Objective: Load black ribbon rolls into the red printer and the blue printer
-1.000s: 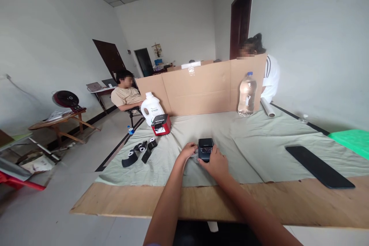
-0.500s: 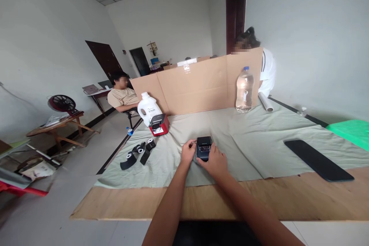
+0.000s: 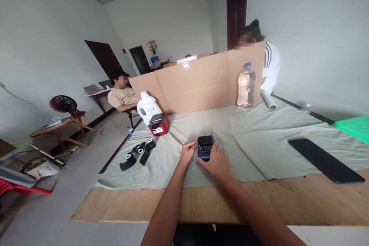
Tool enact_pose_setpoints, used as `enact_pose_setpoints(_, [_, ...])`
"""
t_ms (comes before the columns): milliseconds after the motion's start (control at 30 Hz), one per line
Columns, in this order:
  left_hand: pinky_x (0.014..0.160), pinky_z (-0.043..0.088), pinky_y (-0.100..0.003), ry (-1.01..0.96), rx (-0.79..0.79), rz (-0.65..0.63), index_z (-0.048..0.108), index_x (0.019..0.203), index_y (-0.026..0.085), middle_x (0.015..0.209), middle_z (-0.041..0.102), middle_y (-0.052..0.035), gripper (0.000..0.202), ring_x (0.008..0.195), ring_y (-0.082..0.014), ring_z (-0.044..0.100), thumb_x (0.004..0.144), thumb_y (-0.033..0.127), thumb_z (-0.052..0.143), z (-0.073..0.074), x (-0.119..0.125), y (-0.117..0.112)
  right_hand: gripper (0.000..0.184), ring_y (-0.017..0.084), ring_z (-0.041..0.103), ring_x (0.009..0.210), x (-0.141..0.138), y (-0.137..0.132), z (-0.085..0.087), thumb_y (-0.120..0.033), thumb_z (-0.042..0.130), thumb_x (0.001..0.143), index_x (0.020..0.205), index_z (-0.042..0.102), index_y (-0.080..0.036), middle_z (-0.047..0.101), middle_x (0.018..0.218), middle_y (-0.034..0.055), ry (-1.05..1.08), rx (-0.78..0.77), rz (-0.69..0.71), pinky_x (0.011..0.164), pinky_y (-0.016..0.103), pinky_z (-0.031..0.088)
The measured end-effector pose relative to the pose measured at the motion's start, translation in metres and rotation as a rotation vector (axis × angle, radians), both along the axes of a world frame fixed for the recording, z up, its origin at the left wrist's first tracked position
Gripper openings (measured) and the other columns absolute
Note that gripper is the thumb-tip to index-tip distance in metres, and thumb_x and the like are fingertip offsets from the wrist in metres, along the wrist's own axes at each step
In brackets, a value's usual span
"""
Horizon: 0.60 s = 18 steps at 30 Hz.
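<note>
A small black device (image 3: 205,147) with a glossy top window lies on the pale green cloth (image 3: 259,142) near the table's front middle. My right hand (image 3: 216,162) cups its near right side, fingers curled around it. My left hand (image 3: 187,152) touches its left edge, fingers bent and pinched close against the casing. Both forearms reach in from the bottom of the view.
Black tape rolls (image 3: 140,150), a red-and-black label printer (image 3: 158,123) and a white jug (image 3: 147,107) lie left. A water bottle (image 3: 246,86), cardboard screen (image 3: 201,82), paper roll (image 3: 268,99), black flat slab (image 3: 325,160) and green sheet (image 3: 354,127) are right. Two other people sit beyond.
My left hand shifted from lying beside the device to pinching at its left edge. The right hand stayed on it. The camera tilted slightly.
</note>
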<state>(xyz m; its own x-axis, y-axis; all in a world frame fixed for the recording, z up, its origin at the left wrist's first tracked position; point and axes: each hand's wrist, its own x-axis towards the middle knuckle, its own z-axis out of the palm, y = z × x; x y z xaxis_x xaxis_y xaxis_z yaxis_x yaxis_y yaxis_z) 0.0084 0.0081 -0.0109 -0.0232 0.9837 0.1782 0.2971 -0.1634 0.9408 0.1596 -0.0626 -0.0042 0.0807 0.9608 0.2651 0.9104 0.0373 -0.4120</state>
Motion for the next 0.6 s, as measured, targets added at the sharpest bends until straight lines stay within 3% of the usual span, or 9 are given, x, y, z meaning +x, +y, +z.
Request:
enact_pose_setpoints(233, [0.109,0.046,-0.042,-0.053,0.009,-0.03,0.079,0.107,0.018,0.11,0.077,-0.0058,0.034,0.114,-0.0239,0.068,0.079,0.015,0.059,-0.003,0.001,0.0,0.094,0.037,0.059,0.115,0.001,0.0,0.003,-0.057,0.066,0.081,0.148,0.033,0.001,0.057,0.133,0.0282,0.035,-0.022,0.005,0.095,0.044,0.042])
enact_pose_setpoints(333, [0.089,0.054,-0.036,-0.052,-0.025,-0.046,0.073,0.121,0.015,0.078,0.076,-0.0026,0.042,0.084,-0.0204,0.069,0.081,0.021,0.059,-0.005,0.001,0.002,0.092,0.037,0.06,0.114,0.001,-0.001,0.005,-0.056,0.066,0.081,0.147,0.035,0.0,0.058,0.132,0.0275,0.037,-0.017,0.006,0.096,0.044,0.042])
enact_pose_setpoints(400, [0.074,0.052,-0.03,-0.045,-0.066,-0.062,0.066,0.132,0.013,0.056,0.063,0.0034,0.051,0.061,-0.0158,0.06,0.083,0.025,0.059,-0.005,0.001,0.004,0.091,0.037,0.061,0.113,0.001,-0.001,0.006,-0.056,0.066,0.081,0.146,0.036,0.0,0.059,0.131,0.0272,0.038,-0.018,0.002,0.095,0.044,0.042])
enact_pose_setpoints(500, [0.065,0.046,-0.026,-0.038,-0.097,-0.103,0.057,0.141,0.011,0.049,0.051,0.0071,0.058,0.052,-0.0128,0.049,0.087,0.032,0.058,-0.003,0.002,0.007,0.089,0.037,0.061,0.111,0.001,-0.001,0.006,-0.055,0.066,0.081,0.145,0.037,-0.001,0.06,0.129,0.0269,0.038,-0.017,-0.002,0.094,0.044,0.043])
enact_pose_setpoints(600, [0.067,0.047,-0.026,0.012,-0.137,-0.087,0.054,0.145,0.015,0.053,0.054,0.006,0.063,0.054,-0.0137,0.052,0.09,0.045,0.058,-0.001,0.004,0.01,0.089,0.037,0.062,0.109,0.0,-0.001,0.005,-0.055,0.066,0.08,0.146,0.036,-0.003,0.06,0.128,0.0262,0.041,-0.012,0.004,0.093,0.045,0.044])
